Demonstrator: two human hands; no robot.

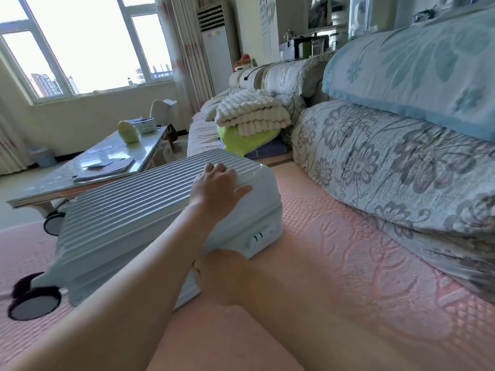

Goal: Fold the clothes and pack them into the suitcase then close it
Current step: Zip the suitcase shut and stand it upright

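Observation:
A pale mint, ribbed hard-shell suitcase [128, 218] lies flat on the pink sofa cover [334, 250] with its lid down. Its black wheels [34, 303] point to the left. My left hand [218, 184] rests on top of the lid near the far right corner, fingers spread and pressing down. My right hand [222, 274] is against the suitcase's near side at the seam, just left of the combination lock [261, 236]. It is blurred, and its fingertips are hidden against the shell. No clothes are in sight.
Floral cushions [375, 167] and a blue patterned one [417, 65] stack up on the right. A folded cream blanket [251, 113] lies on a lime-green item [238, 140] farther along the sofa. A glass coffee table [88, 167] with papers stands to the left.

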